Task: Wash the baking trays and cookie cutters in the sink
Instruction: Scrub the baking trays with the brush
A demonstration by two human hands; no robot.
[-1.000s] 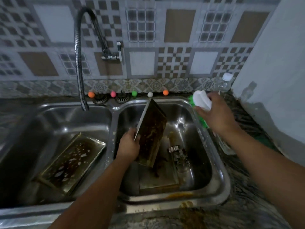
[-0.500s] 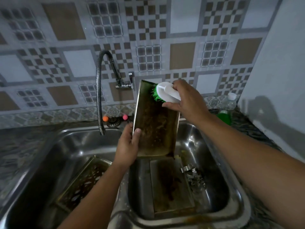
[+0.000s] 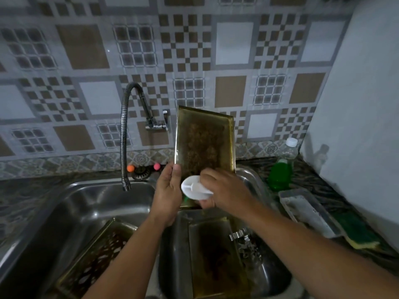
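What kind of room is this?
Most likely a home kitchen: a steel double sink, a bendy wall tap on patterned tiles, and a dirty baking tray being scrubbed.

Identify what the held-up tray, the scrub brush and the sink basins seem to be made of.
Held-up tray: thin sheet metal, apparently, with a folded rim and a dull yellowish sheen under brown baked-on residue.
Scrub brush: matte white moulded plastic body, by its look; green bristles peek out below.
Sink: stainless steel, probably, with a brushed grey surface and soft reflections.

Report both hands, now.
Left hand: gripping the upright baking tray by its edge.
Right hand: holding the white scrub brush against it.
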